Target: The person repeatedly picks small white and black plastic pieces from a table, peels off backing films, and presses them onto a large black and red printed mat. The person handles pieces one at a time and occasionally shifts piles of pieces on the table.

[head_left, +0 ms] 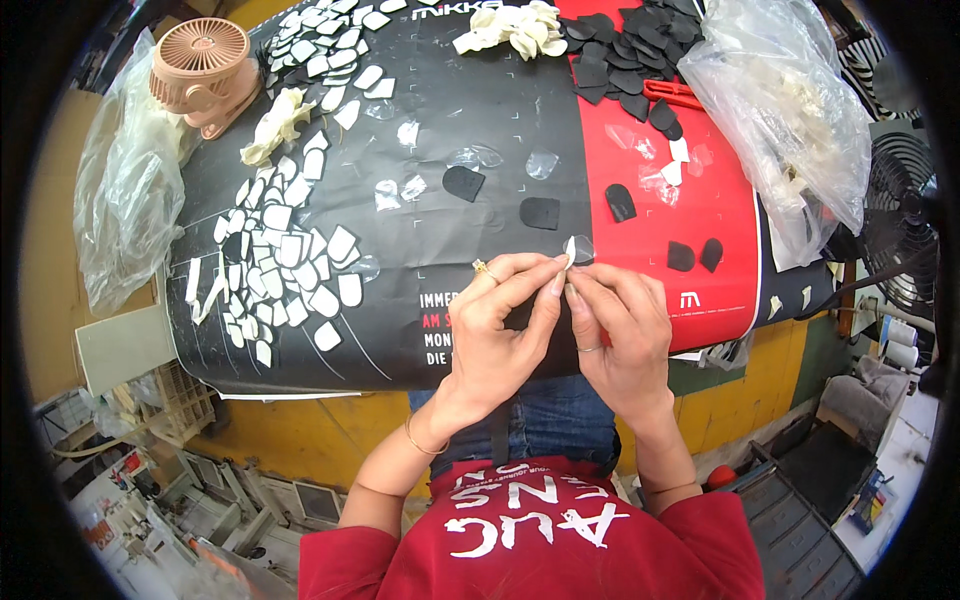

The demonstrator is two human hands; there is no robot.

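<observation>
Both my hands meet above the near part of the mat, pinching one small white piece [570,251] between their fingertips. My left hand [505,325] has thumb and forefinger closed on its left side. On the other side, the fingers of my right hand [625,335] are closed on it too. A clear film scrap [585,249] shows just beside the piece; whether it is attached I cannot tell. Beyond my hands lies a black round-ended tab [540,213]. To the right, another black tab [620,203] rests on the red part of the mat.
Many white tabs [290,250] are spread at the left of the black and red mat [440,130]. Black tabs [640,50] are heaped at the far right, near a red tool [672,94]. Plastic bags [790,130] and a small fan [203,65] stand at the sides.
</observation>
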